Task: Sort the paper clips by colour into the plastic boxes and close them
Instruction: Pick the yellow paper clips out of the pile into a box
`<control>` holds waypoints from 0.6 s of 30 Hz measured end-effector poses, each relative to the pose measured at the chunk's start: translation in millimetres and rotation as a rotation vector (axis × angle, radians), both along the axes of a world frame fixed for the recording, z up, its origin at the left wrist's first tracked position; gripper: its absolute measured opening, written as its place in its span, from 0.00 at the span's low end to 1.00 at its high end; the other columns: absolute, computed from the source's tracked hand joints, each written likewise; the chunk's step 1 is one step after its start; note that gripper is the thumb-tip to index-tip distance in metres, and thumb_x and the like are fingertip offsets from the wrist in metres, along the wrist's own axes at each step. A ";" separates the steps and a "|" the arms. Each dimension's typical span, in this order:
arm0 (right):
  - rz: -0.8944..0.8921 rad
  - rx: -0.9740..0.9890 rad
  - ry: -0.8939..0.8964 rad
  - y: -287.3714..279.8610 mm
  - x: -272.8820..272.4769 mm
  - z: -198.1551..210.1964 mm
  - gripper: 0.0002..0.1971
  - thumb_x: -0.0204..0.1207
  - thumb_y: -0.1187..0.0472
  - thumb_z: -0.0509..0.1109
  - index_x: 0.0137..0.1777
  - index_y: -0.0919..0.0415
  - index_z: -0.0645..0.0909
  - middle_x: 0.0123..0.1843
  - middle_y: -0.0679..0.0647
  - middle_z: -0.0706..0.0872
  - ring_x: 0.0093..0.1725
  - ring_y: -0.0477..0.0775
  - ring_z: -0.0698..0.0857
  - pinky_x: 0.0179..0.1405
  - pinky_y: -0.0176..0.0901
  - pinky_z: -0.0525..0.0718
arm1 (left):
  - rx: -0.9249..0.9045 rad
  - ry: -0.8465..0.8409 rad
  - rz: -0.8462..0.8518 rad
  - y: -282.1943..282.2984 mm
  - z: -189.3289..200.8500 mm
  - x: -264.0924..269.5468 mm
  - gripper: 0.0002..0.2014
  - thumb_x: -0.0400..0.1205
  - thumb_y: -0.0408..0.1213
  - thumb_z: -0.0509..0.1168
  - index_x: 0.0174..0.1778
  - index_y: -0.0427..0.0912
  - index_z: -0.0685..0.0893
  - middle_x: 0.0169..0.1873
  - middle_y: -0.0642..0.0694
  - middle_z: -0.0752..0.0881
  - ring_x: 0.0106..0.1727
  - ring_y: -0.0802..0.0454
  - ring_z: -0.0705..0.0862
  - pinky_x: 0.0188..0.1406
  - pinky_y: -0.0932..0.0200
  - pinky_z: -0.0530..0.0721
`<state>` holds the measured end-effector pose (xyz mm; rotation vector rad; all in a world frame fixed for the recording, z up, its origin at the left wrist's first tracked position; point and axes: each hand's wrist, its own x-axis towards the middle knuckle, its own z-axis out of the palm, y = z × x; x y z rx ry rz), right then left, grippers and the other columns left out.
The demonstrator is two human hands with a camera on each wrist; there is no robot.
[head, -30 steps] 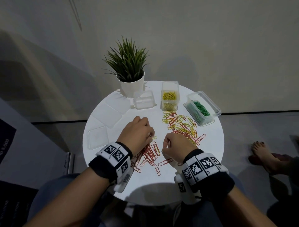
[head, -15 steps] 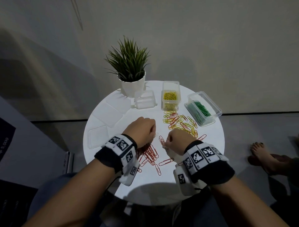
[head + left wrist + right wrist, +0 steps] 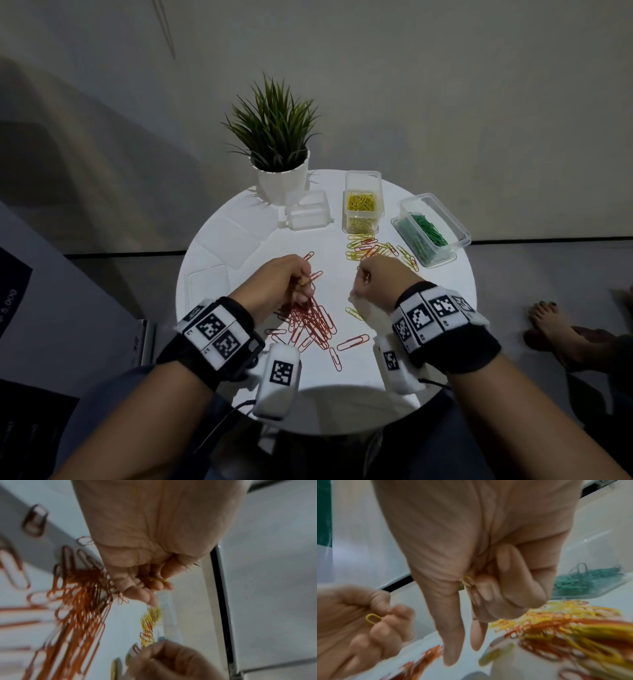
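Note:
My left hand [image 3: 301,284] hovers over the pile of red paper clips [image 3: 313,323] and pinches one yellow paper clip [image 3: 372,618] between thumb and fingers. To its right, my right hand [image 3: 363,281] keeps yellow clips [image 3: 467,581] tucked under its curled fingers, with thumb and forefinger pointing down. A mixed heap of yellow and red clips [image 3: 375,250] lies just beyond the right hand. Three plastic boxes stand open at the back: an empty clear box [image 3: 308,214], a box of yellow clips [image 3: 362,205], and a box of green clips [image 3: 430,229].
A potted plant [image 3: 279,147] stands at the back of the round white table [image 3: 428,325]. Clear lids [image 3: 233,240] lie on the table's left side. A single yellow clip [image 3: 354,313] lies near my right wrist. A person's bare foot [image 3: 551,325] is on the floor at the right.
Both hands have lifted slightly off the table. The right hand has moved a little farther from me, toward the mixed heap. More of the red pile now shows below the left hand.

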<state>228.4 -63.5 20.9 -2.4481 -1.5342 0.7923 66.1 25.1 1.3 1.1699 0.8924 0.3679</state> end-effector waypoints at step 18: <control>-0.667 0.281 0.882 -78.4 39.2 1.5 0.14 0.79 0.66 0.52 0.32 0.62 0.72 0.24 0.56 0.74 0.21 0.53 0.69 0.21 0.40 0.65 | 1.137 0.682 -0.584 -27.5 -6.3 73.1 0.05 0.79 0.44 0.67 0.43 0.47 0.81 0.43 0.50 0.83 0.46 0.48 0.81 0.44 0.54 0.80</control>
